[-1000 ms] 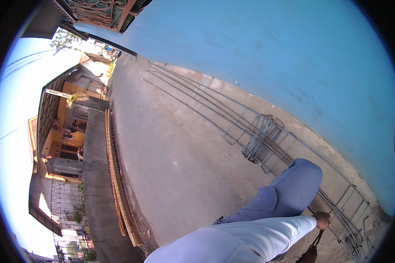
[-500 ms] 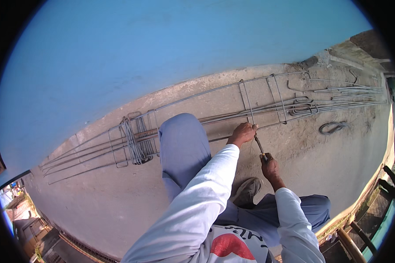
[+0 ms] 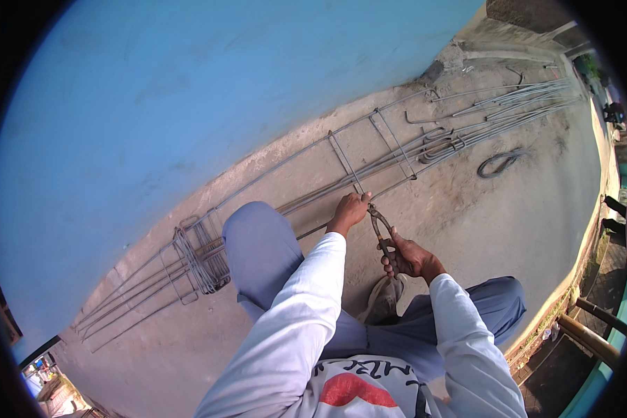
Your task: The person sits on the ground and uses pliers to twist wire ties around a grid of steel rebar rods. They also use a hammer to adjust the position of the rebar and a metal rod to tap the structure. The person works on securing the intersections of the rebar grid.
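My right hand [image 3: 405, 256] is closed round the handles of a pair of tying pincers [image 3: 378, 226], whose two handles show spread apart. The jaws of the pincers meet the near rod of a long steel rebar cage [image 3: 265, 172], just beside my left hand. My left hand [image 3: 352, 211] is closed at the lower corner of a rectangular stirrup [image 3: 343, 157], where it crosses that rod. The fingers hide the joint, and any tie wire there is too small to make out. Another stirrup [image 3: 395, 144] stands further right on the cage.
A bunch of stirrups [image 3: 198, 261] hangs round the rods left of my knee [image 3: 261, 240]. Several loose rods [image 3: 515, 104] lie at the right, with a coil of wire [image 3: 499, 164] on the concrete floor [image 3: 467, 258]. A blue wall [image 3: 223, 83] runs along the far side.
The view has turned to the right. The pincers have rolled over, and their handles now show apart. My right hand has come closer to my left, which stays at the stirrup corner.
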`<state>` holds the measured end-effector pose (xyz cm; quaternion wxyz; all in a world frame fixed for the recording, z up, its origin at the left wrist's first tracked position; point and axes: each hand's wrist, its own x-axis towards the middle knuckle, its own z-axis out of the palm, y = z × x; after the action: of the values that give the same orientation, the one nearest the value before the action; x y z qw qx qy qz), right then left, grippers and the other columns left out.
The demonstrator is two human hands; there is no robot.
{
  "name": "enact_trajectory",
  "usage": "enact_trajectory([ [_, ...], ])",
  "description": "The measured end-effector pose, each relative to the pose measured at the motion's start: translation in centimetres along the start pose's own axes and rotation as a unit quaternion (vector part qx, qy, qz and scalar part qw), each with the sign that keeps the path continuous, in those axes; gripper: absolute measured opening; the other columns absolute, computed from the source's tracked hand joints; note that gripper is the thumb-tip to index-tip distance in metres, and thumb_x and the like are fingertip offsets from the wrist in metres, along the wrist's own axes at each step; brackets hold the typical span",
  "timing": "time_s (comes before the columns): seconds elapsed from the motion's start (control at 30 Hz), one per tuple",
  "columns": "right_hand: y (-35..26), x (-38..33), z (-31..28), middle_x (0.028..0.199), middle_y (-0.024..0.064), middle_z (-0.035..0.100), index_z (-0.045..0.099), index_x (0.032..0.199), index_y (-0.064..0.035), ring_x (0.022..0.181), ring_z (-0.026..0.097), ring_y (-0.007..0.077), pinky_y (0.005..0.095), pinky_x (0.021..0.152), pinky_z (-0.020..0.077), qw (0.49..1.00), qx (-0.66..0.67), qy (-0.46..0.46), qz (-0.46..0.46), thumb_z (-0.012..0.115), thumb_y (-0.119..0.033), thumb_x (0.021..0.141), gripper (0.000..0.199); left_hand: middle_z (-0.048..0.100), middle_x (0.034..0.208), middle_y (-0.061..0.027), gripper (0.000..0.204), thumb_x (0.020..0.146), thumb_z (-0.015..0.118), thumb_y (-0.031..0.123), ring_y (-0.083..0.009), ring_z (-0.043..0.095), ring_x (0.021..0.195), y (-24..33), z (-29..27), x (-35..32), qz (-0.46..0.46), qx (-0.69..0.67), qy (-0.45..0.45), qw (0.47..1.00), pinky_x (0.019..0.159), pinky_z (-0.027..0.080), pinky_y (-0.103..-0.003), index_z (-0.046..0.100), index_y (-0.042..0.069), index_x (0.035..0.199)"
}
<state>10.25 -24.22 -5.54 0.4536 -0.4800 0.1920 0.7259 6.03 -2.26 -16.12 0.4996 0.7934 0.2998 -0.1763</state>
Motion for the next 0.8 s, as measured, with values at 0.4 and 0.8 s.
enact_trajectory([
  [0.4, -0.7, 0.2, 0.6, 0.096, 0.0205, 0.072, 0.058, 0.122, 0.0005, 0.088, 0.073, 0.03, 0.0425, 0.076, 0.0584, 0.739, -0.568, 0.32, -0.173, 0.076, -0.036, 0.087, 0.054, 0.068, 0.105, -0.0325, 0.067, 0.104, 0.036, 0.051, -0.0487, 0.063, 0.105, 0.2, 1.4, 1.1, 0.029, 0.008, 0.002, 1.0, 0.094, 0.046, -0.054, 0.072, -0.005, 0.096],
  [0.8, -2.1, -1.2, 0.9, 0.106, 0.0207, 0.065, 0.05, 0.136, -0.0003, 0.096, 0.068, 0.036, 0.0492, 0.079, 0.0533, 0.408, -0.803, 0.401, -0.17, 0.05, -0.022, 0.099, 0.043, 0.068, 0.102, -0.0326, 0.068, 0.103, 0.037, 0.051, -0.0493, 0.063, 0.103, 1.1, 0.0, 0.2, 0.027, 0.0, -0.014, 1.0, 0.093, 0.046, -0.054, 0.071, -0.007, 0.094],
])
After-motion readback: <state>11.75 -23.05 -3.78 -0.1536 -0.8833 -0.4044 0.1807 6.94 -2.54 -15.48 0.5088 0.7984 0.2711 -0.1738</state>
